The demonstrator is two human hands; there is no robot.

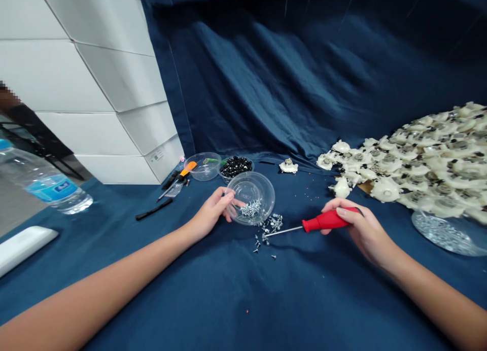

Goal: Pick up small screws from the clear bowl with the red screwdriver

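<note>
My left hand (213, 212) grips the rim of a clear plastic bowl (251, 188) tilted on the blue cloth, with silver screws (250, 209) heaped inside. My right hand (365, 229) is wrapped around the red handle of a screwdriver (325, 220), and its thin steel shaft points left toward the bowl. The shaft's tip lies close to loose screws (271, 223) scattered on the cloth. Nothing shows the tip touching a screw. A white plastic part (288, 166) sits alone behind the bowl.
A heap of white plastic parts (429, 163) fills the right side, with a clear dish of screws (443, 233) before it. At the back stand a clear bowl (203, 166), a bowl of black parts (236, 166) and an orange-handled tool (186, 169). A water bottle (41, 181) lies at left.
</note>
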